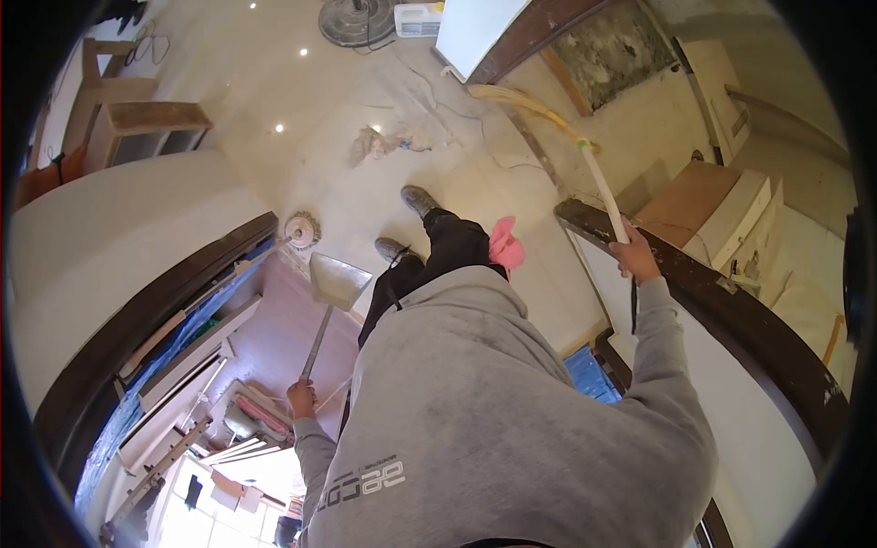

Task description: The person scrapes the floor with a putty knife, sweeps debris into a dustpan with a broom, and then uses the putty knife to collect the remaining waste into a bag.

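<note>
My left hand (302, 399), at the lower left, is closed around the handle of a long-handled dustpan (339, 281). Its pale pan hangs beside my left leg. On the right, my right hand (635, 255) grips the light-coloured stick of a broom (598, 178). The yellowish bristles stretch away to the upper left of the stick, above the floor by a doorway. A small heap of crumpled debris (382, 146) lies on the pale floor ahead of my shoes. Some of it looks like thin plastic, with a small blue bit in it.
Dark wooden door frames (767, 347) flank me on both sides. A pink cloth (505, 245) hangs at my right hip. Ahead stand a round dark base (356, 22) and a white jug (417, 20). A thin cable crosses the floor. Wooden furniture (151, 119) is at left.
</note>
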Action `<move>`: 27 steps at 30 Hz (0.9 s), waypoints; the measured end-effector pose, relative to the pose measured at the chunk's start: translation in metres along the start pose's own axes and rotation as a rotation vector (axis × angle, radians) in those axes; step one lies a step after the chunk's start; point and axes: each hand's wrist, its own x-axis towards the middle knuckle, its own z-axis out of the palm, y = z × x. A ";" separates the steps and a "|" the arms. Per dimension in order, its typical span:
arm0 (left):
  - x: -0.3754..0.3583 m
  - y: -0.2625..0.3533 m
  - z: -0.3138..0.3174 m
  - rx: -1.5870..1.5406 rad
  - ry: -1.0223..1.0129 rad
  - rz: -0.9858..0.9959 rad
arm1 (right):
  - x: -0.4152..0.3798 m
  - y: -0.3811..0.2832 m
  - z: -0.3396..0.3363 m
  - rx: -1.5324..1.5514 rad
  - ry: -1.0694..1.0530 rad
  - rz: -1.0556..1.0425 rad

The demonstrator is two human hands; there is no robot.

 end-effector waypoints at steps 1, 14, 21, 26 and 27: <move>0.000 0.002 0.000 0.005 -0.014 0.005 | 0.019 0.006 0.010 0.003 0.036 -0.068; -0.036 0.063 -0.035 0.135 -0.042 0.108 | 0.260 0.027 0.294 -0.655 -0.222 -0.030; -0.001 0.058 -0.020 0.115 -0.091 0.151 | 0.143 0.072 0.171 0.043 -0.501 0.022; 0.017 0.045 -0.015 0.110 -0.100 0.147 | 0.002 0.060 0.057 0.345 -0.380 0.132; 0.018 0.041 -0.017 0.106 -0.104 0.148 | -0.021 0.052 0.048 0.317 -0.347 0.146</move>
